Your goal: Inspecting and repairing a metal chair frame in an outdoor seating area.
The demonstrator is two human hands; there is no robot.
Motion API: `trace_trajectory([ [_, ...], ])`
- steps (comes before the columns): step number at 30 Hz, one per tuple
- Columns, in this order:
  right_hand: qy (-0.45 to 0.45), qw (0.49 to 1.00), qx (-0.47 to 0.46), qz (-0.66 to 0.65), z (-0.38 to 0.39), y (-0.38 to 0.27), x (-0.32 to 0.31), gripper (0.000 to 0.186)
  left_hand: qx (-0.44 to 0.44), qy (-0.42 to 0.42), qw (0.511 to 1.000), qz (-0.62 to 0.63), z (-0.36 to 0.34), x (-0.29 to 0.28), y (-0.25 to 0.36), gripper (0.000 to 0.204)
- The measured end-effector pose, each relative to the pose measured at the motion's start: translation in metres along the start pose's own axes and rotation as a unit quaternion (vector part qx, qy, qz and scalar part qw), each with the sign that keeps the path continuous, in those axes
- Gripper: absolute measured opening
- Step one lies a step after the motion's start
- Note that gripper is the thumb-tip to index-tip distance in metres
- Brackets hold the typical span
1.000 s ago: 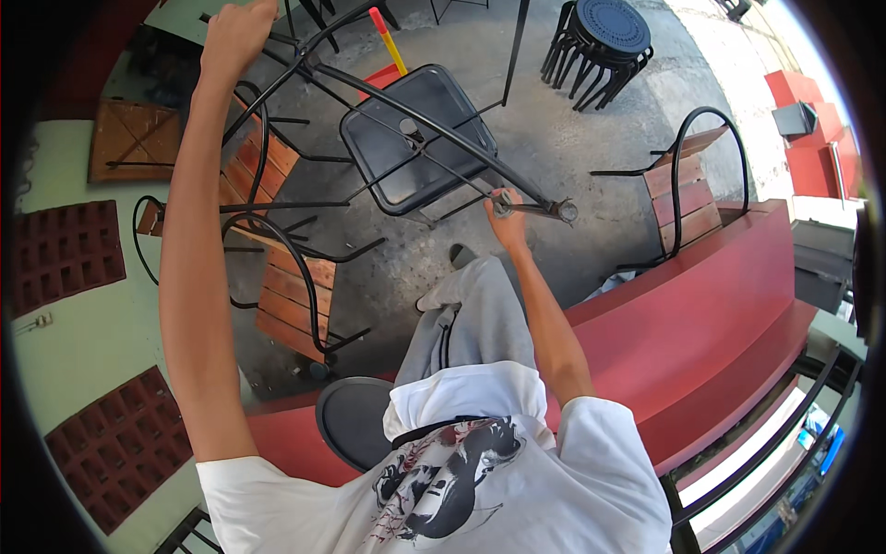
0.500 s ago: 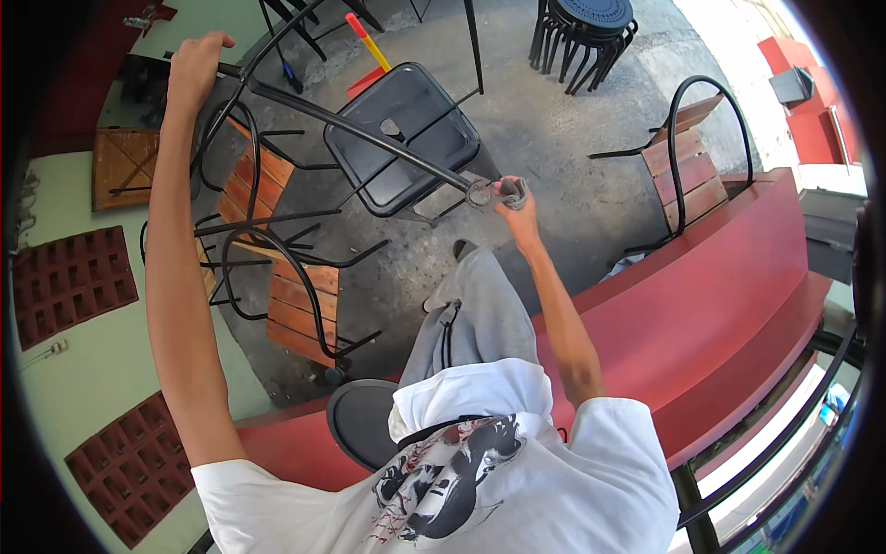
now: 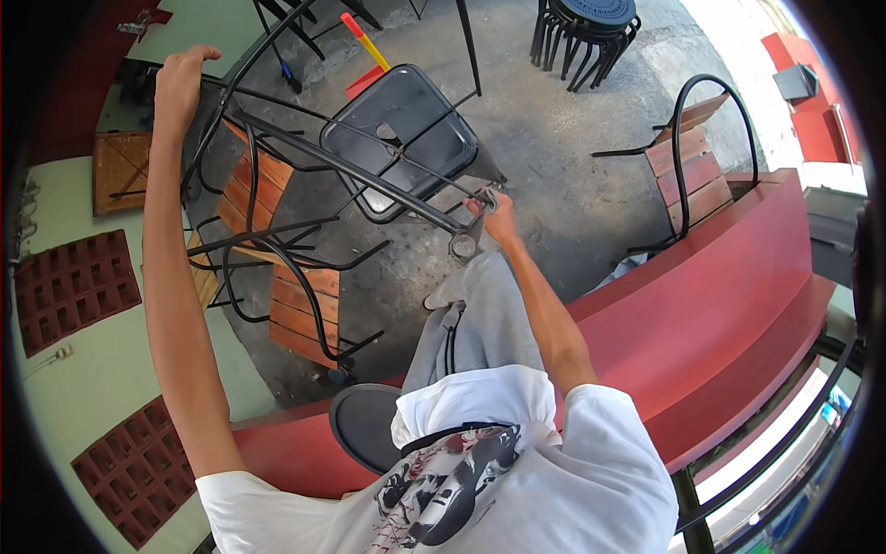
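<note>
Compared with half a second ago, the ring-shaped end [image 3: 463, 245] of the black metal frame [image 3: 369, 183] has swung closer to the person's body, and the right hand [image 3: 499, 217] has shifted inward too. Now the frame slants over a black square stool [image 3: 406, 106], its thick tube and thin rods crossing above the seat; the ring-shaped end hangs past the stool's near edge. Right-hand fingers are closed around a grey wad [image 3: 488, 201] at a thin rod, by the stool's near right side. Far left of the stool, the left hand [image 3: 182, 85] is at the frame's upper end; its fingers are partly hidden, so their grip cannot be told. On the stool's near side, a white T-shirt [image 3: 591, 462] bears a black-and-white print with red marks, too small to read as writing. Wood-slatted chairs [image 3: 309, 309] crowd the stool's left, their tubes overlapping the frame's. Just behind the stool is a red dustpan [image 3: 362, 85]. Beyond it to the right stand stacked round stools [image 3: 598, 11]; nearer on that side runs a red ledge [image 3: 683, 305].
</note>
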State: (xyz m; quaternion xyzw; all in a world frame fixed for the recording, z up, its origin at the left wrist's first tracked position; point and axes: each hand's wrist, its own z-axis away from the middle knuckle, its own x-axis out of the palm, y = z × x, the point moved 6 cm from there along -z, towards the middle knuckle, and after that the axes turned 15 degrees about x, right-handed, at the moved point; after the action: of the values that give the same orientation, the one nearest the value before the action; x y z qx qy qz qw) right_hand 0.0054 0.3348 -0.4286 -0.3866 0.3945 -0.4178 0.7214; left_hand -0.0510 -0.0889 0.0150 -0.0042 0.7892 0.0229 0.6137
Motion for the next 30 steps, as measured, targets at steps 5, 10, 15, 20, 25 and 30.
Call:
trace_trajectory([
  [5, -0.092, 0.993, -0.037, 0.057, -0.014, 0.007, -0.004, 0.015, 0.036, -0.010, 0.998, -0.058, -0.006, 0.005, 0.011, 0.035],
  [10, -0.135, 0.986, -0.069, 0.069, -0.018, -0.003, 0.000, 0.019, 0.033, 0.027, 0.997, -0.062, 0.001, 0.002, 0.008, 0.031],
  [15, -0.014, 0.979, 0.003, 0.201, -0.024, 0.056, -0.034, 0.027, 0.104, 0.007, 0.984, -0.146, -0.002, 0.011, 0.026, 0.028],
  [20, 0.023, 0.995, 0.003, 0.094, -0.003, 0.052, -0.056, 0.009, 0.112, -0.024, 0.980, -0.165, 0.007, 0.012, 0.037, 0.027],
  [25, -0.082, 0.963, 0.151, -0.210, 0.014, -0.049, -0.042, 0.013, -0.157, 0.190, 0.965, -0.088, 0.033, -0.008, 0.038, 0.062],
  [30, -0.139, 0.966, 0.086, -0.198, 0.023, -0.086, -0.029, 0.012, -0.326, 0.081, 0.919, 0.205, 0.051, 0.011, 0.030, 0.080],
])
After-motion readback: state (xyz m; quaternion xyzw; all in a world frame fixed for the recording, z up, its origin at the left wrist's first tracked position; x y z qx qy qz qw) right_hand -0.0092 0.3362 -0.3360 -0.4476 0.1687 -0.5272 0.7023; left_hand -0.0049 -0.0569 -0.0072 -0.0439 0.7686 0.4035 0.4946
